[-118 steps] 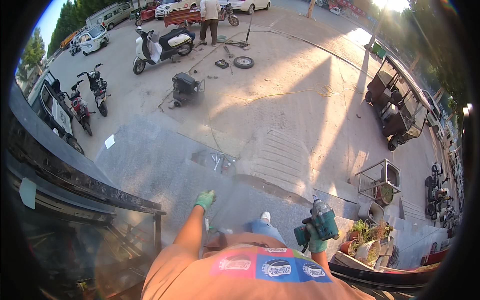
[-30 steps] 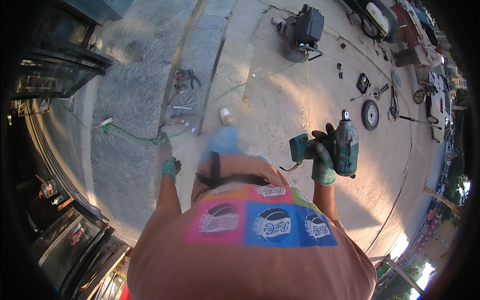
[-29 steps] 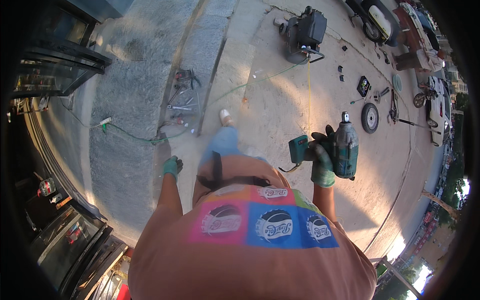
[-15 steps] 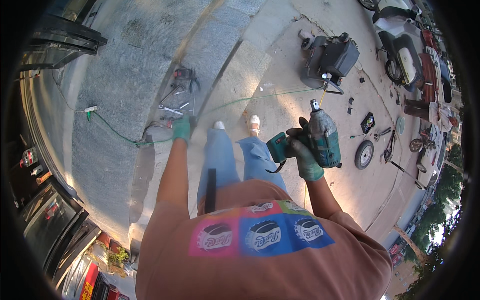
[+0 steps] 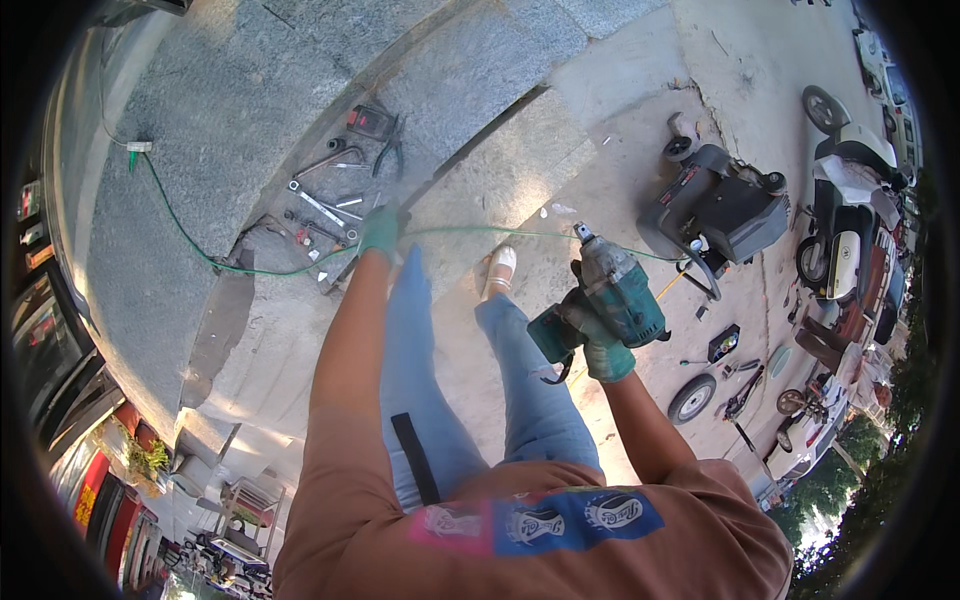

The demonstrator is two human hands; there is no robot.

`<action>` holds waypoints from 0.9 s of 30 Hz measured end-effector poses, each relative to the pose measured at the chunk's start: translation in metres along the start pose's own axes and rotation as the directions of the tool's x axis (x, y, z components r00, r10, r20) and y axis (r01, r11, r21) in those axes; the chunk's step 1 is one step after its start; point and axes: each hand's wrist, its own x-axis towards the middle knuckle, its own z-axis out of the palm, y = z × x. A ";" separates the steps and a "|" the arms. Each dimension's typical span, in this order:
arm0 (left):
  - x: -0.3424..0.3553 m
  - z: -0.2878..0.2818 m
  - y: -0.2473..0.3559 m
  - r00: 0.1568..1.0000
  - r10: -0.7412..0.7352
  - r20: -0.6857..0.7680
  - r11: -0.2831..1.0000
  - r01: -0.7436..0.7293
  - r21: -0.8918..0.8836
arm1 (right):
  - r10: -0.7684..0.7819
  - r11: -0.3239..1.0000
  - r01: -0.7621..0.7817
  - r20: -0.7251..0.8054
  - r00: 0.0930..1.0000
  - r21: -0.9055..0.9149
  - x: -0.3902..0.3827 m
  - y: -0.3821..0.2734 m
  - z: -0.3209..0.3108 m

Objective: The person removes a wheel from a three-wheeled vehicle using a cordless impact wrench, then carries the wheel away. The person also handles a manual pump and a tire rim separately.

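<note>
My right hand (image 5: 606, 350), in a green-and-grey work glove, grips a teal cordless impact wrench (image 5: 618, 290) by its handle. The wrench's bare square drive points away from me, and its battery base sits to the left. My left hand (image 5: 378, 236), gloved the same way, reaches down beside loose hand tools on the ground; its fingers are blurred and their hold is unclear. Close to it lie a combination wrench (image 5: 322, 208), pliers (image 5: 388, 150), a ratchet-like tool (image 5: 335, 157) and a red-and-black block resembling a battery pack (image 5: 370, 122).
A green cable (image 5: 190, 235) runs from a white socket strip (image 5: 140, 147) past my left hand towards a black air compressor (image 5: 725, 205). A small wheel (image 5: 692, 399) lies to the right, near scattered tools. Parked scooters (image 5: 850, 240) stand farther right. A stone step edge crosses ahead.
My view has shifted, and the tools on the ground appear larger. The impact wrench, still in my right hand, sits slightly farther left and lower. My left hand stays beside the tools.
</note>
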 end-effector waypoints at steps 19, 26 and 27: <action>0.288 0.042 0.075 0.664 -0.086 -0.742 0.935 0.310 0.170 | 0.501 0.852 -0.506 0.069 0.862 0.131 0.079 0.125 0.046; 0.189 0.020 0.070 0.960 0.224 0.169 0.761 -0.064 -0.645 | 0.164 0.969 -0.138 0.116 0.980 -0.204 0.100 0.072 0.055; 0.152 0.021 0.072 0.908 0.300 0.294 0.643 0.035 -0.765 | 0.088 0.977 -0.061 0.124 0.988 -0.203 0.104 0.058 0.056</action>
